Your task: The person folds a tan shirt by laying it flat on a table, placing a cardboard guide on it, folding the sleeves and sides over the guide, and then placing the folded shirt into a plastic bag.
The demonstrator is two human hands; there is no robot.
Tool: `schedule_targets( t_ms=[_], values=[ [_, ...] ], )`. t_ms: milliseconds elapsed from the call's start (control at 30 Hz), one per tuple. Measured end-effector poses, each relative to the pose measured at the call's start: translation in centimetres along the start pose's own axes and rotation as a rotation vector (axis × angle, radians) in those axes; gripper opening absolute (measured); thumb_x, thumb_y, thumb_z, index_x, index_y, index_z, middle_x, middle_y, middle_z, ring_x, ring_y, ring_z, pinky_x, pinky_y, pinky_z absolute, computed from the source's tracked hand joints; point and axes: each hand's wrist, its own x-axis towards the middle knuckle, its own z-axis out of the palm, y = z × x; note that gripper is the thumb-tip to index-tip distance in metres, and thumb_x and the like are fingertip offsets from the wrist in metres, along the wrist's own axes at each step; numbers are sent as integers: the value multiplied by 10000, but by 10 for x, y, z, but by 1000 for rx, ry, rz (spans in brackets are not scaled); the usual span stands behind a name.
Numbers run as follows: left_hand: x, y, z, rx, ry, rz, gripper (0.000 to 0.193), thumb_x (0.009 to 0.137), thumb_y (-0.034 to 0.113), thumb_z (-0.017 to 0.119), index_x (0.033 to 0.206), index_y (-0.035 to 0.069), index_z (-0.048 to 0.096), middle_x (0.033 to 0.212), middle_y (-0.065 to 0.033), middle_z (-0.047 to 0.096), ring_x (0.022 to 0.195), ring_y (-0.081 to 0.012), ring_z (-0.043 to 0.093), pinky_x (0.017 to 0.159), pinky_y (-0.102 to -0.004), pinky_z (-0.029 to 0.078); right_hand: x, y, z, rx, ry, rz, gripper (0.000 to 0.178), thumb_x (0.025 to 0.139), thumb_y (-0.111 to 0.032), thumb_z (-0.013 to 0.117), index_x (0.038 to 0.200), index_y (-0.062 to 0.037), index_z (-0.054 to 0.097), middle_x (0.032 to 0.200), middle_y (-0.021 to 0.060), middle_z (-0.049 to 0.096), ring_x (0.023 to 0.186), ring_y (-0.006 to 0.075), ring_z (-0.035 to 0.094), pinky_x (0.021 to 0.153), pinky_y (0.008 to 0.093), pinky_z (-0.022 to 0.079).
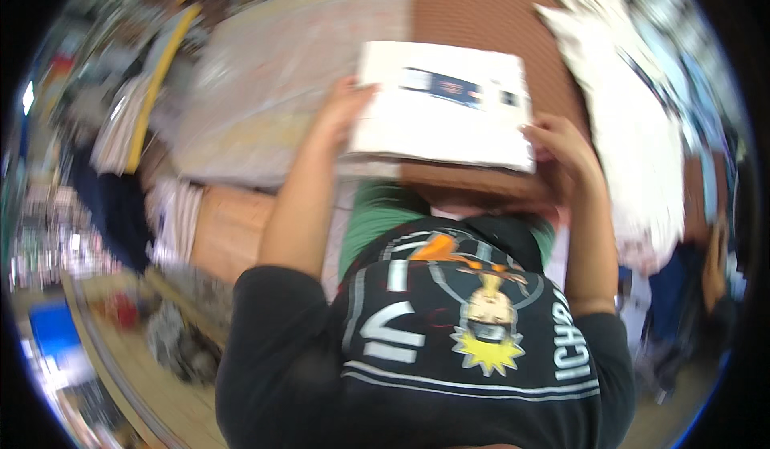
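Between my hands is a flat white packet (449, 132), rectangular, with a dark blue label strip across its upper part and a small dark square near the right edge. Whether it is folded cloth or a wrapped package cannot be made out. My left hand (345, 110) is closed on the packet's left edge. At the lower right corner, my right hand (561, 142) grips it with thumb and fingers. The packet lies over, or just above, a table partly covered by a brown ribbed cloth (489, 12), whose left part is under clear plastic sheeting (281, 72).
Long white fabric (626, 136) is heaped along the table's right side. A yellow-edged stack (148, 88) stands at the left, near a light brown box-like surface (233, 228). Lower left are a blue object (54, 337) and a wooden frame (112, 369). Another person's arm (714, 260) shows at far right.
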Motion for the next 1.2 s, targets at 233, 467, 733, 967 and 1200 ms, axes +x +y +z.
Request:
schedule_targets(
  t_ms=[233, 467, 733, 967, 1200],
  values=[
    [0, -37, 60, -488, 214, 290, 543, 780, 128, 674, 1219, -54, 412, 1100, -203, 585, 1006, -271, 586, 835, -347, 475, 70, 6, -50, 550, 229, -259, 347, 887, -277, 581, 1123, -22, 593, 1022, 47, 627, 857, 124, 598, 716, 226, 479],
    [-43, -44, 69, -520, 82, 24, 548, 794, 19, 643, 1257, 43, 351, 1154, -101, 519, 1074, -223, 521, 850, -385, 467, 109, 38, -24, 311, 420, -231, 390, 877, -128, 585, 1235, 3, 503, 1106, 52, 593, 960, 111, 558, 814, 207, 429],
    [-62, -49, 50, -429, -107, 11, 602, 836, 129, 636, 1329, 57, 299, 1274, -124, 451, 1132, -234, 482, 878, -393, 449, 106, 38, -5, 362, 464, -360, 470, 875, -25, 544, 1319, 46, 407, 1290, 149, 493, 1156, 207, 503, 965, 294, 407],
    [-51, -34, -61, -453, 295, 291, 619, 835, 196, 649, 1356, 47, 350, 1291, -82, 455, 1053, -151, 493, 837, -278, 417, 121, 72, -2, 237, 625, -571, 417, 902, -48, 518, 1295, 56, 422, 1290, 167, 494, 1168, 223, 501, 985, 302, 395],
    [-12, -13, -313, -606, 1034, 662, 315, 849, 97, 607, 1151, 20, 564, 1025, -38, 606, 877, -130, 562, 777, -249, 446, 95, 51, 9, -88, 720, -491, 392, 918, -79, 496, 1288, 36, 437, 1240, 183, 531, 1127, 247, 533, 956, 326, 415]
  ],
)
